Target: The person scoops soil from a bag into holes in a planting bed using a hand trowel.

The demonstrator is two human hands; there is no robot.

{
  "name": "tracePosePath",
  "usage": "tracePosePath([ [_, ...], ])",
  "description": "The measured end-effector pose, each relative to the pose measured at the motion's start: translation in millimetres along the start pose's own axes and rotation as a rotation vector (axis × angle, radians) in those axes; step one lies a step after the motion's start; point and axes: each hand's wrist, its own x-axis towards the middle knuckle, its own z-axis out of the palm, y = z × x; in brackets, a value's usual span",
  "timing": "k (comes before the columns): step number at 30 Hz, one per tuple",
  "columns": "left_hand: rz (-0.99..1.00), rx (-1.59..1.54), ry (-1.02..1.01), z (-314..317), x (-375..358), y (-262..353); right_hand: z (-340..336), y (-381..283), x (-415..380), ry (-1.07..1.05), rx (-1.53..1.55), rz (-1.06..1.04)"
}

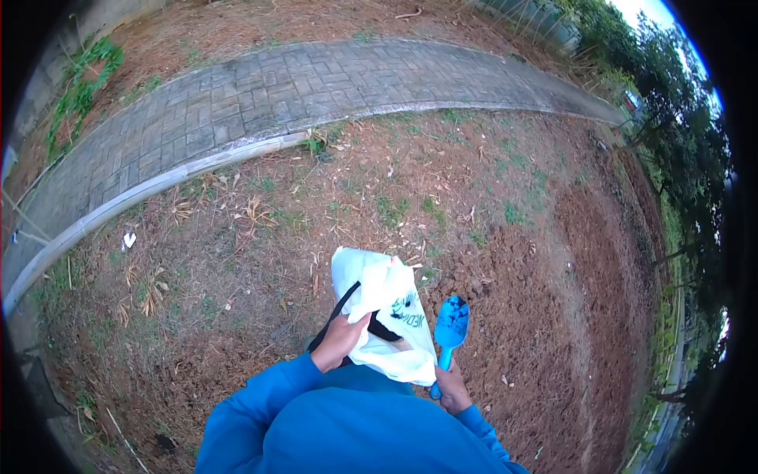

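My left hand point(339, 341) grips the upper left edge of a white plastic bag point(383, 288) with dark lettering on its side. A black strap or band lies against the bag beside that hand. The bag's mouth gapes toward me, and its contents are mostly hidden. On the right, my right hand point(452, 387) is closed around the handle of a blue scoop point(452, 322). Dark soil clings to the scoop's blade, which points away from me. The fingers of this hand are close to the bag's lower right corner.
A paved path point(260, 91) with a pale curb point(170, 175) curves across the far side. Bare reddish soil point(545, 316) lies to the right, with dry leaves and grass tufts around. Trees point(671, 118) stand at the far right.
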Motion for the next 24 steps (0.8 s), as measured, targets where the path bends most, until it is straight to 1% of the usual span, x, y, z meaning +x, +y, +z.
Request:
tracePosePath([
  [1, 0.011, -0.003, -0.025, 3.2, 16.9, 22.9, 5.9, -14.5, 13.3, 0.035, -0.018, -0.008],
  [3, -0.036, -0.015, -0.07, 3.7, 54.7, 62.7, 26.5, -53.9, 34.8, 0.044, 0.05, -0.075],
  [4, -0.062, 0.026, -0.051, 4.6, 73.7, 84.1, 33.7, -69.0, 52.0, 0.058, 0.066, -0.064],
  [6, -0.052, 0.024, -0.041, 5.1, 124.7, 110.7, 46.7, -103.8, 98.3, -0.001, 0.076, -0.165],
  [8, -0.05, -0.008, -0.017, 10.1, 179.0, 126.9, 56.5, -145.1, 138.9, -0.008, 0.069, -0.133],
  [9, -0.026, 0.061, 0.021, 8.4, 215.2, 122.9, 63.9, -172.5, 169.3, -0.02, 0.059, -0.122],
  [10, -0.06, 0.035, 0.055, 14.9, 237.8, 134.1, 56.4, -160.2, 219.3, -0.009, 0.069, -0.233],
  [11, -0.1, 0.001, 0.086, 25.4, 263.3, 152.3, 55.1, -165.9, 252.6, 0.05, 0.084, -0.272],
  [12, -0.21, 0.132, 0.022, 30.8, 281.3, 177.6, 57.4, -188.2, 264.7, 0.033, 0.07, -0.196],
  [13, -0.224, 0.144, 0.024, 39.9, 298.0, 191.3, 60.8, -209.5, 271.2, 0.022, 0.063, -0.116],
  [14, -0.155, 0.234, 0.041, 48.5, 315.7, 201.4, 64.0, -231.6, 284.4, 0.025, 0.076, -0.112],
  [15, -0.091, 0.317, 0.056, 57.8, 331.6, 212.3, 63.7, -250.8, 294.4, 0.062, 0.095, -0.063],
  [16, -0.094, 0.275, 0.054, 66.1, 348.0, 221.9, 60.2, -265.8, 302.0, 0.103, 0.105, -0.004],
  [17, -0.111, 0.271, 0.048, 74.7, 362.3, 231.1, 56.0, -278.7, 309.8, 0.113, 0.099, 0.01],
  [19, -0.234, 0.189, 0.0, 91.7, 391.5, 262.6, 52.7, -302.9, 331.5, 0.084, 0.082, 0.058],
  [20, -0.277, 0.397, 0.014, 98.4, 402.1, 278.8, 53.0, -309.2, 341.8, 0.09, 0.113, 0.074],
  [21, -0.316, 0.472, -0.019, 94.2, 422.9, 267.9, 52.6, -317.4, 352.9, 0.09, 0.118, 0.075],
  [23, -0.344, 0.463, -0.011, 99.3, 449.2, 269.3, 51.3, -332.0, 375.3, 0.145, 0.08, 0.134],
  [24, -0.361, 0.466, -0.034, 101.2, 464.6, 271.6, 51.9, -340.0, 387.0, 0.146, 0.13, 0.12],
])
